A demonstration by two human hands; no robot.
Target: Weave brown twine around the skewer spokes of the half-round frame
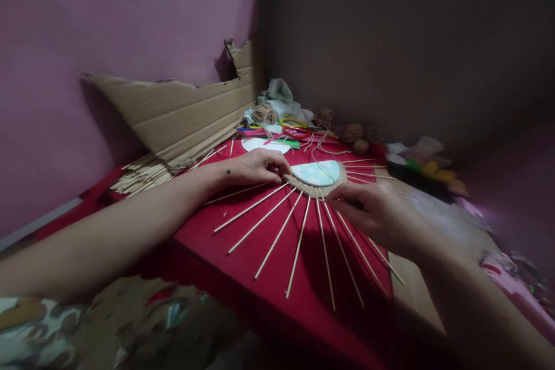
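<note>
On the red cloth lies a half-round woven piece: a pale blue-green patterned half disc [318, 172] edged by a band of brown twine [313, 190]. Several thin wooden sticks [278, 237] fan out from that band like rays. My left hand [266, 166] has its fingers closed on the band's left end, next to the half disc. At the band's lower right, my right hand [368, 205] pinches the edge where the sticks come out; its palm hangs over some sticks. Both sets of fingertips partly hide what they grip.
Torn cardboard [191, 110] leans against the wall above a pile of loose sticks [141, 176]. Behind the work are a white disc [264, 144], scissors [297, 127] and twine balls [352, 132]. A dark tray [422, 179] with coloured items sits right.
</note>
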